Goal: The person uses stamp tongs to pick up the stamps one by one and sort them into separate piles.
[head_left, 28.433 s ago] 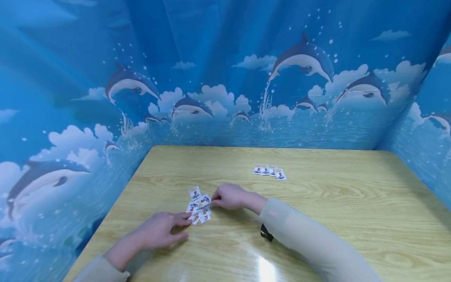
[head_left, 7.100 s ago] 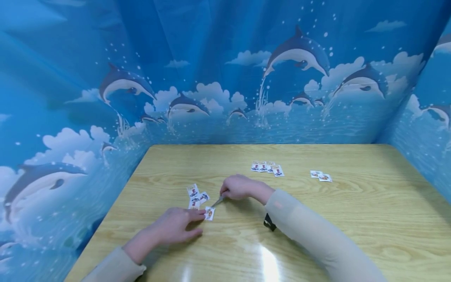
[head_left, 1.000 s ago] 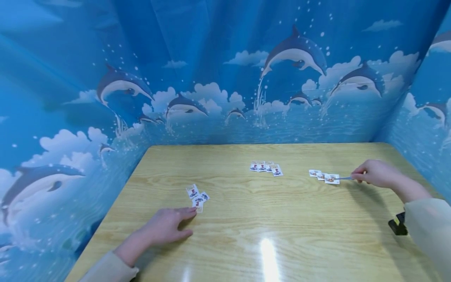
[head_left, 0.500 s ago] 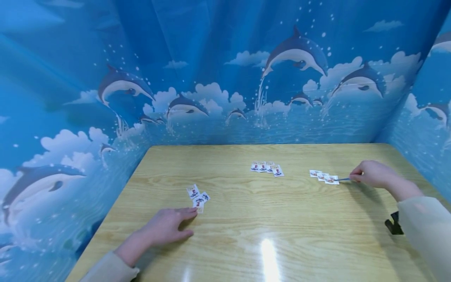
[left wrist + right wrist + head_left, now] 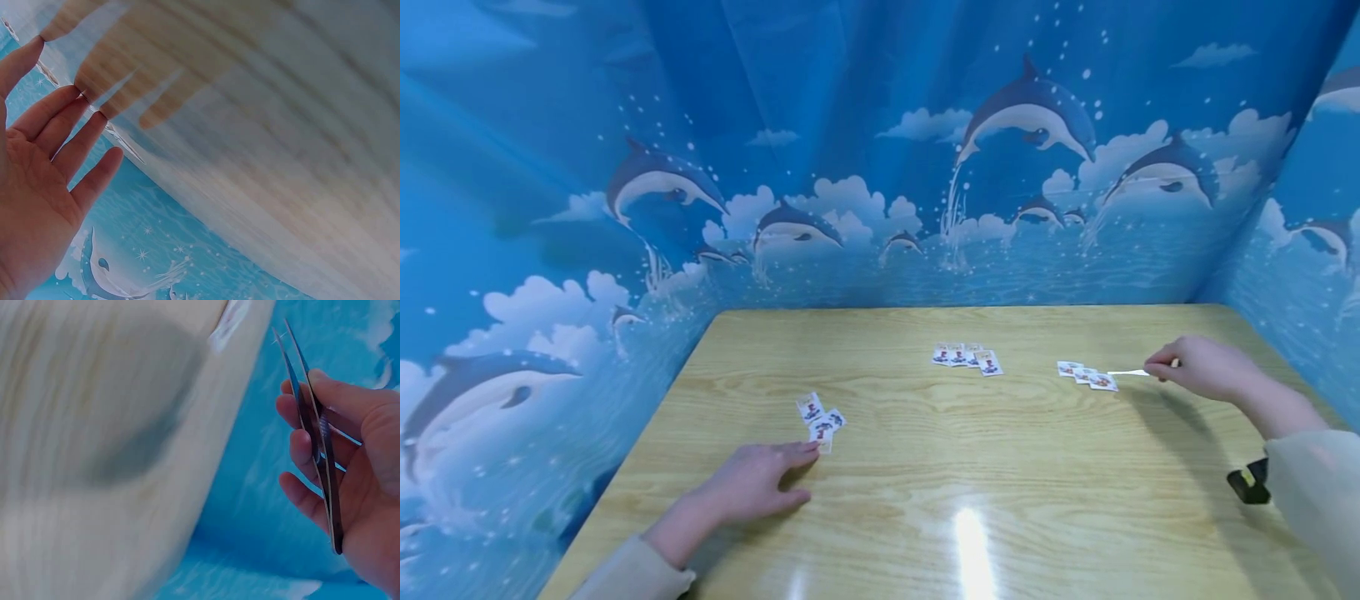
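Note:
My right hand (image 5: 1206, 367) holds metal tweezers (image 5: 1127, 372) between thumb and fingers at the table's right side. In the right wrist view the tweezers (image 5: 322, 437) show their two tips spread slightly apart, with nothing between them. Just left of the tips, three small white picture cards (image 5: 1102, 382) overlap in a slanting row. My left hand (image 5: 752, 483) lies low at the left with its fingers stretched out. Its fingertips touch the lower edge of a small cluster of similar picture cards (image 5: 822, 431). The left wrist view shows straight fingers (image 5: 92, 134) against the glossy tabletop.
Another overlapping row of several picture cards (image 5: 957, 355) lies at the back middle of the wood-grain table (image 5: 1000, 450). Behind it and along both sides hangs a blue dolphin-print curtain (image 5: 865, 150). A black wrist device (image 5: 1250, 482) sits beneath the right sleeve.
Over the longer span, cards went from the left cluster to a new row at right. In the last second the tweezers opened and drew back from the third card; the left hand stayed.

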`<action>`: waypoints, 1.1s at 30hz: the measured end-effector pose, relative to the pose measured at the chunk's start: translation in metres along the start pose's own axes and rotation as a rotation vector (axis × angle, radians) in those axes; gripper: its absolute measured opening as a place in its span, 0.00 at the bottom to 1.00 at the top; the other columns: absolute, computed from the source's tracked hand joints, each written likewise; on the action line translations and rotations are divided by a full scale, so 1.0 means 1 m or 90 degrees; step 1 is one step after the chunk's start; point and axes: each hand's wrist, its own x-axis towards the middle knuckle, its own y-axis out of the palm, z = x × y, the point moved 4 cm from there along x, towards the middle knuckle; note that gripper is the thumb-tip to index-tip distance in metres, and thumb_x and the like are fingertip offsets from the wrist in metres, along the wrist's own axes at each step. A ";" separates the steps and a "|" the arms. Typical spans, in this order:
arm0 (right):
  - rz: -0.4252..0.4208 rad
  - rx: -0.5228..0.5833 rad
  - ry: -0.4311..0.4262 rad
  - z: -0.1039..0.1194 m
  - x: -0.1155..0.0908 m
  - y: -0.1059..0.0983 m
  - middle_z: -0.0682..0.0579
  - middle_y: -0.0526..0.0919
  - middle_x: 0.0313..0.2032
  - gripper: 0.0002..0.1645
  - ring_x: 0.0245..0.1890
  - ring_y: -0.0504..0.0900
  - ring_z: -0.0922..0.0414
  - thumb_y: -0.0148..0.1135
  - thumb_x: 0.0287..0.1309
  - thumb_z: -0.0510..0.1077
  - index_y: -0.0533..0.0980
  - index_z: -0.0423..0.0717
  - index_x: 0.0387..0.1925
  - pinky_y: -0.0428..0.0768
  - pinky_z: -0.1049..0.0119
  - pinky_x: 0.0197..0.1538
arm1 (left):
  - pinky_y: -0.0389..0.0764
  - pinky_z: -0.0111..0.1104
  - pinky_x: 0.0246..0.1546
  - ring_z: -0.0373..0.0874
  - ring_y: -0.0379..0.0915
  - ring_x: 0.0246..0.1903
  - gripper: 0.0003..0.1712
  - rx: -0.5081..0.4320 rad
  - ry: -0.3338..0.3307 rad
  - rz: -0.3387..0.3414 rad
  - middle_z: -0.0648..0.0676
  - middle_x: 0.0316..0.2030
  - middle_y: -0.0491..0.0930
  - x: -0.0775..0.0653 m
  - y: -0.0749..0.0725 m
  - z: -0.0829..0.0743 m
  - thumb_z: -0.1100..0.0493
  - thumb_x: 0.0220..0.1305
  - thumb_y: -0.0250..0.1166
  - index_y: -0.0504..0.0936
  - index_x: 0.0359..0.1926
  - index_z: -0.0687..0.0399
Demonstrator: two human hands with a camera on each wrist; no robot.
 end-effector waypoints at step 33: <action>-0.015 0.136 -0.248 0.236 0.092 0.073 0.60 0.83 0.27 0.11 0.21 0.72 0.65 0.59 0.66 0.45 0.85 0.45 0.38 0.73 0.66 0.28 | 0.74 0.48 0.57 0.54 0.74 0.57 0.32 0.001 0.011 -0.007 0.57 0.59 0.76 0.000 0.000 0.000 0.45 0.60 0.66 0.77 0.60 0.58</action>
